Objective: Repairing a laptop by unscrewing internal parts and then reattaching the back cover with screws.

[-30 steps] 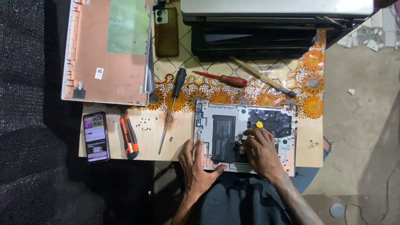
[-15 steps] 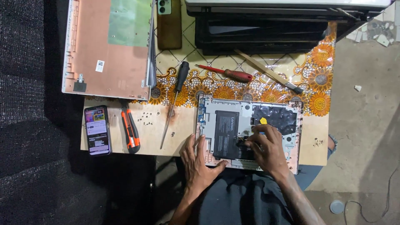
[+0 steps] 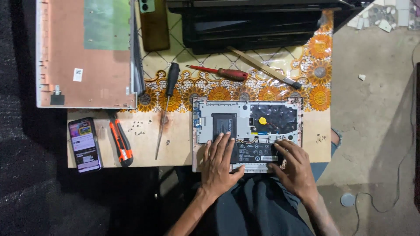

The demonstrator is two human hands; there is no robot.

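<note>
An opened silver laptop base (image 3: 245, 110) lies on the wooden table with its inner parts showing, among them a black drive (image 3: 224, 123) and a yellow coin cell (image 3: 262, 120). A long black battery (image 3: 256, 153) runs along its near edge. My left hand (image 3: 220, 164) rests on the battery's left end, fingers spread on top and thumb at its near edge. At the battery's right end, my right hand (image 3: 296, 169) has its fingers curled over the corner.
Left of the laptop lie a black-handled screwdriver (image 3: 168, 105), an orange utility knife (image 3: 121, 142), a lit phone (image 3: 84, 144) and loose screws (image 3: 138, 126). Behind are a red-handled screwdriver (image 3: 227, 73), a flat blade tool (image 3: 264, 68), a copper-lined cover (image 3: 85, 52) and a black laptop (image 3: 253, 26).
My right hand has come down from the middle of the laptop base to the battery's right end. The left hand has slid up onto the battery's left end.
</note>
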